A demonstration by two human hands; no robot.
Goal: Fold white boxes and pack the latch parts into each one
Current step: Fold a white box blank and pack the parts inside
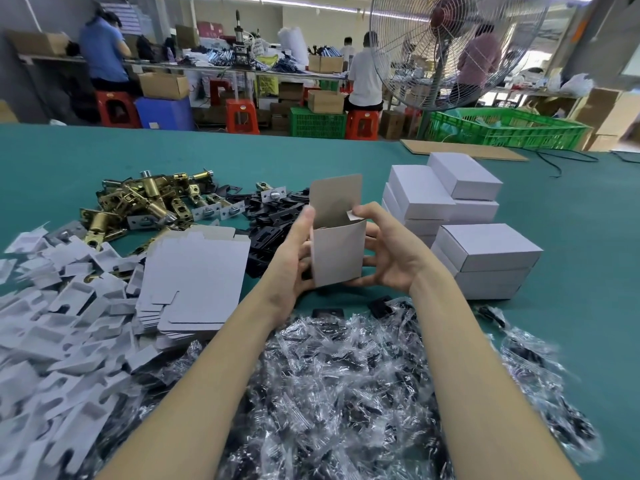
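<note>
Centrally, a half-formed white box point(339, 254) is held upright above the green table point(571, 209) between both hands: the left hand point(294, 251) is curled round its left side, thumb raised along the edge, while the right hand point(388, 258) is wrapped round its right side, with the thumb and forefinger pinching a small side flap at the open top. The box's lid flap is seen standing up behind the opening. Just left of the box, a stack of flat box blanks point(197, 282) is laid on the table, and further left a heap of white card inserts point(59, 323) is spread. Behind the box, black latch plates point(270, 230) are piled, with brass latch bolts point(149, 202) beyond them to the left. To the right of the box, finished closed boxes point(485, 258) are stacked in two groups. Below the box, nearest the camera, a large mound of clear-bagged dark parts point(339, 386) is heaped between the forearms
</note>
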